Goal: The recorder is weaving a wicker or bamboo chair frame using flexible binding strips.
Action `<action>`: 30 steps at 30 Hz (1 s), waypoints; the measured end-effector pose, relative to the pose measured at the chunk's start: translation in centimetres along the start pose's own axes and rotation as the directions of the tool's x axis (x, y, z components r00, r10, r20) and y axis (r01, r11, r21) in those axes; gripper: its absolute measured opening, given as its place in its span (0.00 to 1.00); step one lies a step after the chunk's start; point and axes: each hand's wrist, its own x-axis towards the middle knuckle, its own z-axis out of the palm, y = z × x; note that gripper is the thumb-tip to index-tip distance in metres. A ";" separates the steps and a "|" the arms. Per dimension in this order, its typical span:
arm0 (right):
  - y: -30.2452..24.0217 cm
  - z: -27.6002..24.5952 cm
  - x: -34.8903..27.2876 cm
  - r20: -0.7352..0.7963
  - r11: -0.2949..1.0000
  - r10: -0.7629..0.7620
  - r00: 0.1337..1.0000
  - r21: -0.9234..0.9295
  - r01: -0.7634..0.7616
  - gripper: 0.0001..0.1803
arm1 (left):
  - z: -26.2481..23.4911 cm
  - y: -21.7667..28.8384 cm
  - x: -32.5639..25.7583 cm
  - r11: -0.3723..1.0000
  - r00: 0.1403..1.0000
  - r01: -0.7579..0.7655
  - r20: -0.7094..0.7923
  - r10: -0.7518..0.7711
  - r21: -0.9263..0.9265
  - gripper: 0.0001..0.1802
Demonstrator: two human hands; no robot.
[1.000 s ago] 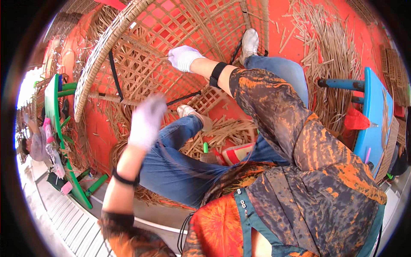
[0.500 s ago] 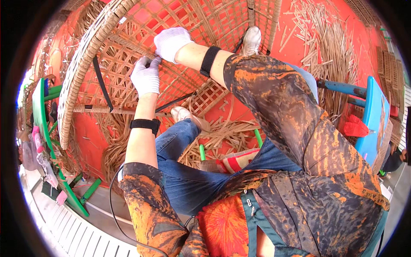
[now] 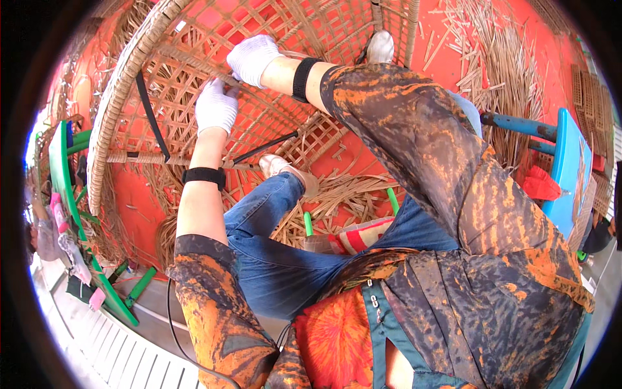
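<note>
Nearest: orange-and-black mottled fabric sleeves, one per forearm, plus blue denim jeans point(image 3: 278, 272) on the bent knee, soft and creased. A red-and-cream striped cushion point(image 3: 359, 235) sits under the legs, two green plastic stubs beside it. One black wristband on each wrist.

Left hand point(image 3: 216, 107), white knit glove, fingers curled and pressed against the lattice of the large round woven rattan frame point(image 3: 194, 84); whether it pinches a strand or only presses, cannot tell. Right hand point(image 3: 251, 58), same white glove, fingers closed around a thin cane strip at the lattice, just above and right of the left hand. The two hands are near each other, not touching.

The frame stands tilted in front of the knees: thick wrapped tan rim curving at left, open square-grid weave inside, rigid and rough. One black strap point(image 3: 150, 113) hangs across the weave left of the left hand.

Beyond: red floor point(image 3: 146, 201) littered with loose pale cane strips point(image 3: 492, 71), dry and straight, piled thick at upper right. One blue plastic stool point(image 3: 564, 162) at right edge, green plastic frame point(image 3: 61, 168) at left edge. Open room is tight; bare floor shows mainly through the weave.
</note>
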 end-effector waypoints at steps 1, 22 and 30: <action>-0.2 -0.4 -0.3 -0.005 1.000 -0.001 1.000 0.005 0.001 0.16 | 0.0 0.1 0.1 0.996 0.995 0.092 0.043 -0.091 -0.020 0.13; 0.7 7.3 -7.0 -0.632 0.904 0.066 0.772 0.366 0.223 0.05 | -1.3 0.0 0.6 0.999 0.980 0.030 0.198 -0.033 0.021 0.16; -1.3 9.0 -8.2 -0.424 0.865 0.066 0.903 0.476 0.160 0.07 | 0.2 -3.1 1.1 0.976 0.967 0.066 0.253 -0.011 -0.209 0.19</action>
